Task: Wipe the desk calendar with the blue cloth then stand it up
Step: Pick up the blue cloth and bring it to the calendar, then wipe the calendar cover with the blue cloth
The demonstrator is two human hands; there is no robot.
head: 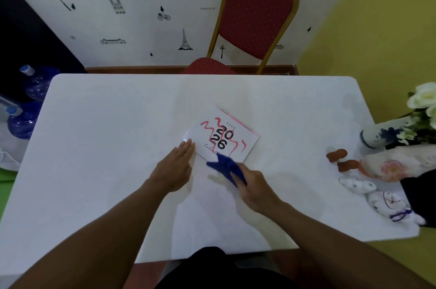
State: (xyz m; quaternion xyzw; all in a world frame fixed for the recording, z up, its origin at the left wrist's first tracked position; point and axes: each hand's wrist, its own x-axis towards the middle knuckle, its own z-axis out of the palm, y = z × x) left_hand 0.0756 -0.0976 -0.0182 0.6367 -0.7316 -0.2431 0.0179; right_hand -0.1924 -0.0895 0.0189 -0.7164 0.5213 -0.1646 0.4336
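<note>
— White desk (106, 147) fills the view, red chair (256, 13) behind it. Where's the desk calendar (236, 134)?

— Lying flat near the middle, turned at an angle. The left hand (175, 166) rests flat and released at its near-left corner.

— And the blue cloth (225, 166)?

— Clenched in the right hand's (256, 188) grip, over the calendar's near edge.

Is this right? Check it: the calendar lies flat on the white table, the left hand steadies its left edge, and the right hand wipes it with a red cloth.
Not quite. The head view shows the cloth in the right hand is blue, not red. The rest holds: the calendar lies flat on the white table, and the left hand steadies its left edge.
</note>
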